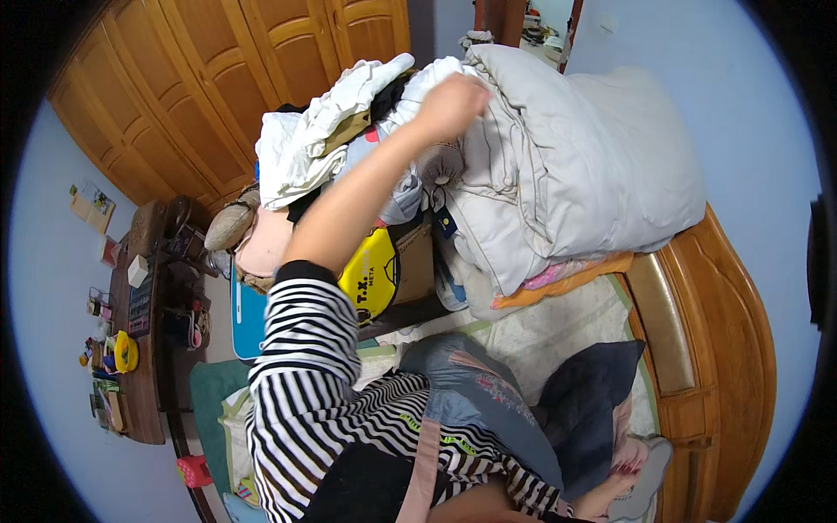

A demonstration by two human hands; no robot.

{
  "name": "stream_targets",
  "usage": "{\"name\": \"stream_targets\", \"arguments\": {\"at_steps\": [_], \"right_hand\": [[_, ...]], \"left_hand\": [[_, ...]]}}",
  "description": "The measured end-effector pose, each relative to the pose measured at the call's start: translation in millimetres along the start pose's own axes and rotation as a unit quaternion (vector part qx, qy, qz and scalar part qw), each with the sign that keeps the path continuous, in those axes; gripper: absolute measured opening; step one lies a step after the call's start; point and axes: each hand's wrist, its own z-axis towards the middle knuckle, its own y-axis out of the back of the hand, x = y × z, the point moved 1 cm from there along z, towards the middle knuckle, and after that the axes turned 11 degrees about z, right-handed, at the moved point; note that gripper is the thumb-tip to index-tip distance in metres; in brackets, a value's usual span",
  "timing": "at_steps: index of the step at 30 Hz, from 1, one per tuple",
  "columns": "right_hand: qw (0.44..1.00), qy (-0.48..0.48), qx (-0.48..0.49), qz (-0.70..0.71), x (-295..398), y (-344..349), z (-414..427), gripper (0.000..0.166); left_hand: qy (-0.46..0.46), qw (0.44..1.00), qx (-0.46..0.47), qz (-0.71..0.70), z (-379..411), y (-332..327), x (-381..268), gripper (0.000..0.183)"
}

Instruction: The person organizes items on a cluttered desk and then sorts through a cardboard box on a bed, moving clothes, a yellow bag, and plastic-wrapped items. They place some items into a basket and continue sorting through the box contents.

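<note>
My left hand [460, 101] is raised over the heap, blurred and with its fingers curled, beside the edge of a thick white quilt [588, 157]. Whether it holds any cloth cannot be told. Under my left forearm lie crumpled white clothes [294, 163], a grey-brown cushion or bundle [441, 163] and a yellow bag [370, 278] bearing writing. A dark blue tag [445, 222] hangs by the quilt. At the bottom edge part of my right arm shows; my right hand cannot be clearly told from the bare foot near the lower right.
A wooden headboard [719, 366] stands at the right. Pink and orange folded bedding [562, 281] lies under the quilt. Wooden wardrobe doors [196, 85] line the back left. A dark desk [140, 392] with several small items stands at the left, past a blue panel [248, 327]. Dark cloth [582, 412] lies near my legs.
</note>
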Motion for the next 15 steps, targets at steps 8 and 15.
{"name": "stream_targets", "arguments": {"at_steps": [8,15], "right_hand": [[0.995,-0.019,0.099,0.019,-9,-88,-5,0.044],[0.995,-0.034,0.092,0.004,-23,-116,-35,0.044]], "left_hand": [[0.205,0.920,0.084,0.323,-53,84,116,0.056],[0.286,0.867,0.167,0.372,-81,69,146,0.033]]}}
